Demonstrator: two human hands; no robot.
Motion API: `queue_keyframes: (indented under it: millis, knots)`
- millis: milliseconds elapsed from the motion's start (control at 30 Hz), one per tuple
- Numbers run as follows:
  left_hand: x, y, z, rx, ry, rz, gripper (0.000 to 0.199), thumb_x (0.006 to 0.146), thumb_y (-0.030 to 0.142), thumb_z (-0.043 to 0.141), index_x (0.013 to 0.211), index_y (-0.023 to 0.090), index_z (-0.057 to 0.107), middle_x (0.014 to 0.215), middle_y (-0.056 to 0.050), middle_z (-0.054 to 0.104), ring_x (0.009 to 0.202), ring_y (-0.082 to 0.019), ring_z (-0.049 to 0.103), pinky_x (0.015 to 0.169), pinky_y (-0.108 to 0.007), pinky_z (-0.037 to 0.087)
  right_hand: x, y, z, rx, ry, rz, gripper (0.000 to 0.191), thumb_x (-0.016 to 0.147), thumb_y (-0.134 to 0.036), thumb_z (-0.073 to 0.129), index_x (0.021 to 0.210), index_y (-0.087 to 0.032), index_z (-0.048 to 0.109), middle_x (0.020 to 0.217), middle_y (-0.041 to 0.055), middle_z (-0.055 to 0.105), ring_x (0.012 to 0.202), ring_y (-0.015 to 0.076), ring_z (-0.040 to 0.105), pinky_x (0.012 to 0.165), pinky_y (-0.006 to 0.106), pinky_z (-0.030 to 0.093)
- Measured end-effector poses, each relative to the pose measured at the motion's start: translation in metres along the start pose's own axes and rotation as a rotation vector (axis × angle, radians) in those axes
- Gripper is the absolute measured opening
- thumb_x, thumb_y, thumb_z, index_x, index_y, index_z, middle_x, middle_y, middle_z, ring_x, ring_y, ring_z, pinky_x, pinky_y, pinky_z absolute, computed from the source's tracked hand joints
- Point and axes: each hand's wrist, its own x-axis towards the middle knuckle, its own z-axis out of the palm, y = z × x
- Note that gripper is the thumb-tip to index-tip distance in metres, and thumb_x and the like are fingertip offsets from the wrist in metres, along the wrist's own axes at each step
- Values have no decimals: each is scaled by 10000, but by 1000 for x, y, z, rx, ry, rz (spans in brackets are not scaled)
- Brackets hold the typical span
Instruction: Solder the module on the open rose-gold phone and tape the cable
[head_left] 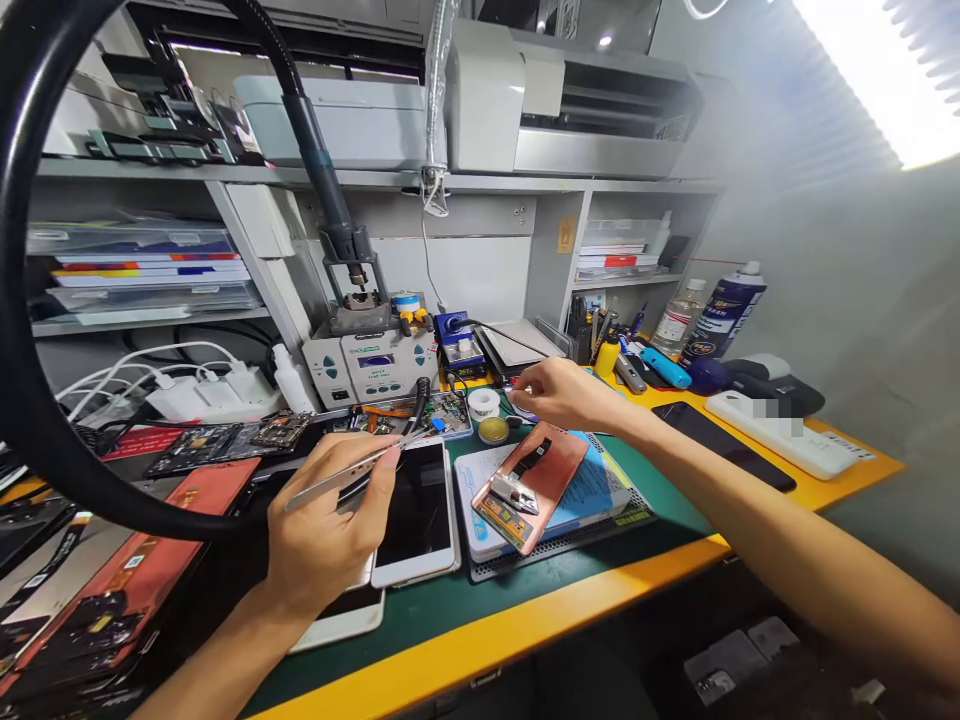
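My left hand (330, 515) holds metal tweezers (337, 477), closed round them above a white-framed phone (416, 510). Their tips point right, toward a tray of small parts (450, 412). My right hand (551, 393) reaches to the back of the green mat, fingers pinched beside a white solder spool (484, 403) and a round yellowish tin (493, 431); what the fingertips hold is too small to make out. Between my arms, a copper-coloured phone panel (551, 480) with a black flex cable lies tilted on a blue and white box (592, 495).
A grey rework station (375, 368) stands behind. A black hose (19, 300) loops across the left side. Dismantled phones (142, 570) lie at left. On the right are a black phone (720, 445), a white power bank (780, 435), bottles and a spray can (724, 315).
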Motion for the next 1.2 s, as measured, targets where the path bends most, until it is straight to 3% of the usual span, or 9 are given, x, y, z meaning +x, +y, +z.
queue_keyframes:
  millis: [133, 233, 333, 467, 533, 700, 833, 1000, 1200]
  knots:
    - [3, -2, -4, -14, -60, 1, 305, 1062, 423, 705, 1266, 196, 712, 1257, -72, 744, 1063, -231, 748, 918, -425, 665, -26, -9, -7, 73, 70, -74, 228, 1098, -366, 673, 1129, -167, 780, 969, 31, 782, 822, 182, 731, 773, 334, 599]
    - [15, 7, -4, -34, -144, 17, 308, 1058, 421, 713, 1261, 189, 710, 1236, -73, 748, 1030, -220, 750, 894, -419, 670, -43, -19, -7, 148, 87, -183, 254, 1068, -307, 695, 1273, -197, 797, 781, -15, 738, 685, 151, 659, 630, 265, 449]
    - [33, 28, 0, -70, -257, 50, 259, 1063, 403, 711, 1210, 191, 722, 1174, -62, 760, 955, -189, 746, 847, -382, 669, -53, -25, -2, 201, 85, -327, 423, 937, -319, 859, 1340, -220, 779, 782, -35, 705, 659, 141, 594, 598, 263, 366]
    - [60, 63, 14, -114, -329, 60, 219, 1070, 388, 704, 1144, 184, 732, 1094, -42, 769, 899, -171, 745, 817, -358, 667, -58, -26, 12, 245, 181, -469, 95, 932, -239, 842, 984, -172, 800, 772, -12, 637, 701, 146, 496, 668, 293, 317]
    - [72, 76, 22, -110, -328, 66, 210, 1071, 384, 701, 1107, 180, 733, 1065, -36, 770, 900, -173, 748, 836, -369, 666, -59, -23, 16, 279, 261, -481, 188, 971, -180, 771, 793, -160, 718, 743, -3, 593, 704, 145, 451, 682, 313, 298]
    - [96, 83, 26, -45, -404, 78, 337, 1066, 494, 681, 1189, 184, 726, 1043, -45, 773, 937, -202, 751, 905, -431, 646, -56, 10, 9, 431, 415, -403, 261, 1016, -193, 714, 761, -167, 666, 686, -26, 562, 631, 122, 425, 638, 301, 335]
    - [95, 66, 12, -43, -683, 78, 544, 987, 614, 739, 1328, 191, 701, 1203, -95, 785, 1078, -257, 766, 995, -501, 638, -39, 61, 9, 593, 535, -204, 311, 1107, -395, 655, 912, -157, 696, 731, -39, 614, 599, 118, 561, 598, 266, 488]
    - [67, 48, 9, -52, -935, 40, 586, 1028, 556, 712, 1499, 228, 596, 1426, -131, 697, 1225, -300, 722, 1033, -541, 634, -12, 101, 41, 728, 721, 35, 310, 1089, -412, 701, 1262, -155, 717, 1160, 76, 758, 927, 202, 755, 802, 380, 663]
    - [49, 45, 19, -124, -960, 25, 664, 930, 454, 826, 1505, 254, 561, 1453, -116, 676, 1259, -303, 702, 1063, -512, 621, -10, 112, 64, 712, 844, 92, 328, 1081, -400, 712, 1319, -175, 716, 1297, 103, 744, 1079, 248, 754, 928, 454, 659]
